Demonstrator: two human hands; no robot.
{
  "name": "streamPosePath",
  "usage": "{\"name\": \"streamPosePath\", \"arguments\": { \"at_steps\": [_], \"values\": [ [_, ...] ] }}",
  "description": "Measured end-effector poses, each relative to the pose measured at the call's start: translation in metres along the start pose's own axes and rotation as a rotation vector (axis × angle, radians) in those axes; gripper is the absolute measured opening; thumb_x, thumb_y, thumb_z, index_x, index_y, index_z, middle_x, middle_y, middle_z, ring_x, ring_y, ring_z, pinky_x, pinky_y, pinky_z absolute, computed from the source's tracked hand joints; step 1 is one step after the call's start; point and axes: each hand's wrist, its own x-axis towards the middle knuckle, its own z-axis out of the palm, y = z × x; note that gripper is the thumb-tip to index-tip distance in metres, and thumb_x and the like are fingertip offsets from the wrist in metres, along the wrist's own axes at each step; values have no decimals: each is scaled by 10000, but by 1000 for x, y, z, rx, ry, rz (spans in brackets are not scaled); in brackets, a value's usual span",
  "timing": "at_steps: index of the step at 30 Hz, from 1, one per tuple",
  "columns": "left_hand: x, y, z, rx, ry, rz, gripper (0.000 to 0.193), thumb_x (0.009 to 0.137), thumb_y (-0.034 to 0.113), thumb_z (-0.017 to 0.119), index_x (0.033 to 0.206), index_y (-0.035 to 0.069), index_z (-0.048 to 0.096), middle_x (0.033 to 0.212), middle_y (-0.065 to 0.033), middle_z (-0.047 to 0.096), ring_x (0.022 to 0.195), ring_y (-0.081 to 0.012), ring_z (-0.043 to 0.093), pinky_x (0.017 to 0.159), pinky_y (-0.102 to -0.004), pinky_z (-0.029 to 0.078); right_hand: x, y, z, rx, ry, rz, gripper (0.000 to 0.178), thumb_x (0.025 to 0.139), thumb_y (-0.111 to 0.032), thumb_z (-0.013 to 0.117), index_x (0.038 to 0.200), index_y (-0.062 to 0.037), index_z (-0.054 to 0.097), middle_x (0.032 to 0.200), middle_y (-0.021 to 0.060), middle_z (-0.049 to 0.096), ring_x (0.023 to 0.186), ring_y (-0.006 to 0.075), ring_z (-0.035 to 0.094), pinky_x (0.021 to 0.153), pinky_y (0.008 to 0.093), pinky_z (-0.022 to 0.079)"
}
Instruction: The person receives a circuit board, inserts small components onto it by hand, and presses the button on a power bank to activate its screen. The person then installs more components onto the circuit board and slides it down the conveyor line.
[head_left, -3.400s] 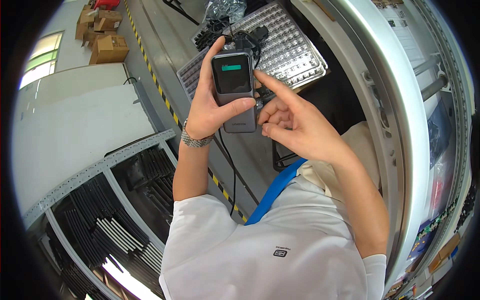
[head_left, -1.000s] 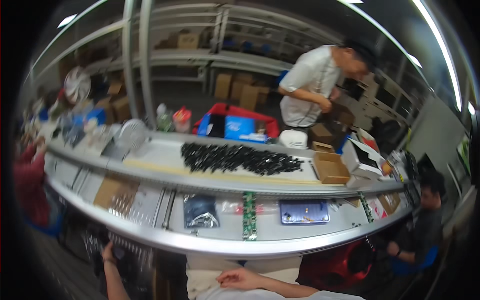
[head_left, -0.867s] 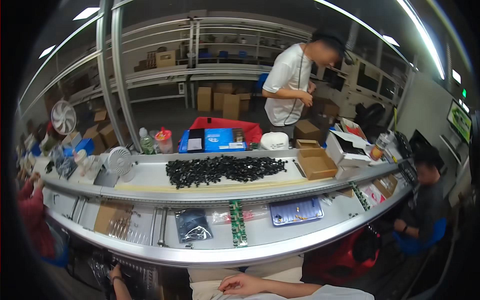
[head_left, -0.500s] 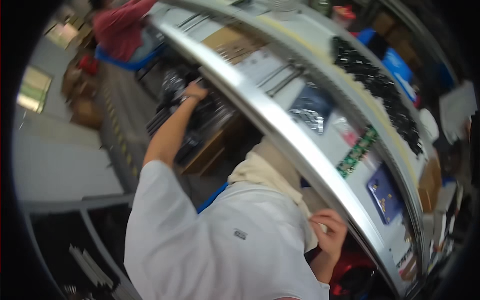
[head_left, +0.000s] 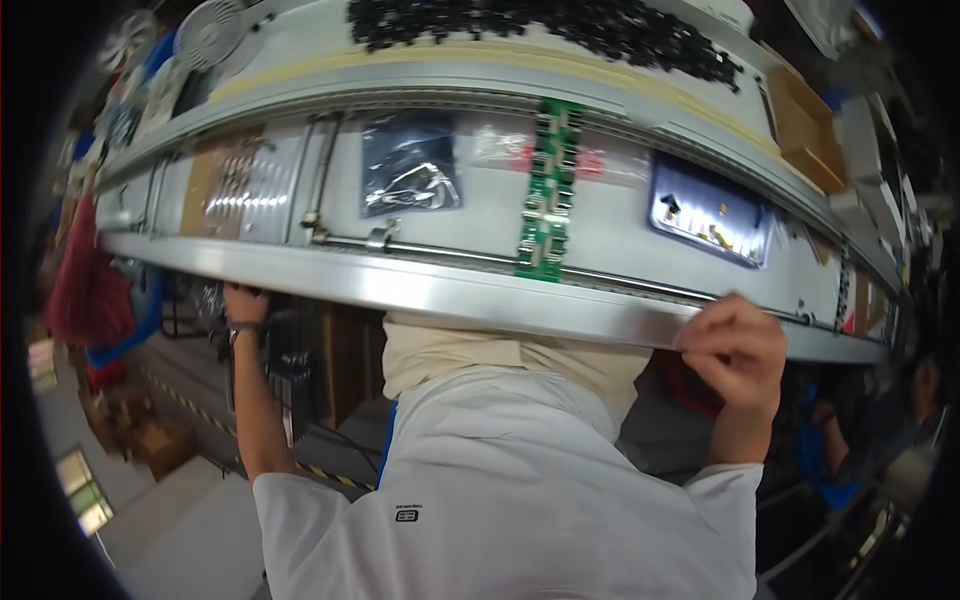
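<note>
My left hand (head_left: 245, 305) is beside the near metal rail (head_left: 420, 285), low on the left, by a clear plastic bag (head_left: 207, 303). Its fingers are curled and partly hidden; something dark shows at them, too small to name. My right hand (head_left: 738, 350) is raised at the rail's right part, fingers bent together and slightly blurred, with nothing visible in them. Across the bench between the rails lies a green circuit board strip (head_left: 548, 190) with several small components. A blue-purple tray (head_left: 710, 212) holding small yellow pieces lies to its right.
A dark plastic bag (head_left: 410, 165) lies left of the board. Many black parts (head_left: 560, 25) are heaped on the far shelf, with a cardboard box (head_left: 805, 130) at its right. A white fan (head_left: 210, 33) stands far left. Other people sit at both sides, one in a red sleeve (head_left: 90, 290).
My view has swung round to face the bench squarely. My left hand has risen from the bagged black parts toward the rail. My right hand has come up from my lap to the rail.
</note>
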Motion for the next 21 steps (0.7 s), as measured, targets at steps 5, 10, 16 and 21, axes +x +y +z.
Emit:
{"name": "streamPosePath", "arguments": {
  "at_steps": [5, 10, 16, 21],
  "values": [
    [20, 81, -19, 225, -226, -221, 753, 818, 474, 712, 1392, 19, 536, 1288, -262, 578, 1091, -475, 606, 913, -529, 518, 47, 2, -34, -170, 54, 50, 196, 764, 108, 725, 933, 14, 755, 934, 116, 675, 808, 194, 624, 735, 268, 521],
    [-3, -30, -17, 229, -207, -47, 606, 906, 387, 643, 1391, 34, 558, 1293, -273, 573, 1076, -487, 607, 881, -520, 533, 102, 18, -30, -2, 15, 107, 210, 780, 117, 724, 968, 26, 741, 957, 130, 668, 822, 194, 632, 764, 270, 555],
    [34, 76, -216, -204, 361, -310, 362, 985, 289, 656, 1178, -13, 710, 1147, -110, 747, 994, -221, 709, 821, -318, 558, 119, 26, -33, 56, -8, 146, 203, 772, 113, 743, 957, 28, 746, 985, 127, 688, 836, 183, 629, 752, 262, 542],
    [71, 284, -321, -700, 371, 172, 196, 967, 76, 660, 1141, 16, 727, 1133, -77, 738, 1002, -166, 680, 860, -278, 546, 130, 24, -14, -215, -101, 138, 176, 771, 107, 749, 927, 24, 751, 988, 108, 705, 837, 173, 637, 724, 257, 523]
  ]
}}
